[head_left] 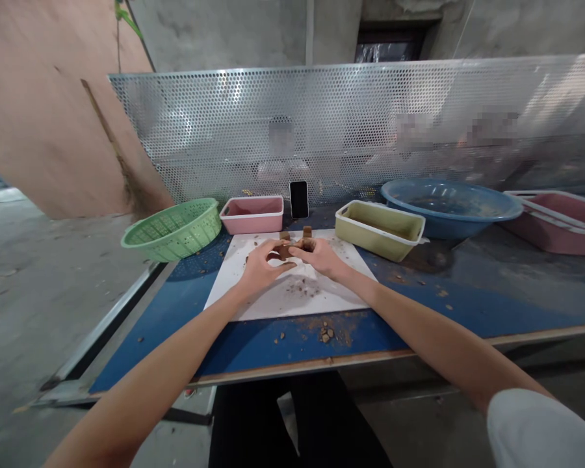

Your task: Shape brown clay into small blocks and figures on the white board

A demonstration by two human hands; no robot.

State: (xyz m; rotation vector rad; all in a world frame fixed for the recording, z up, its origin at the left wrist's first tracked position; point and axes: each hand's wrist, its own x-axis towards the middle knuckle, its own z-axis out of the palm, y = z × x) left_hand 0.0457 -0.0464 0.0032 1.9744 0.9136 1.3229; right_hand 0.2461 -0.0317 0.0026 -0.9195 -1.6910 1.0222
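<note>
Over a white board (273, 304) on the blue table, both hands meet around a brown clay-like piece (283, 251). My left hand (262, 265) curves around its left side, with the thumb held apart below. My right hand (320, 255) pinches its right side between thumb and fingers. Two small brown blocks stand behind the hands, one at the left (285, 235) and one at the right (307, 231). Dark crumbs (302, 287) are scattered on the board below the hands. The fingers partly hide the held piece.
Behind the board are a pink basket (253, 222), an upright phone (299, 199) and a yellow-green basket (370, 238). A green colander (175, 234) is left; a blue basin (448, 218) and pink baskets (556, 237) are right. Brown fragments (326, 334) lie near the front edge.
</note>
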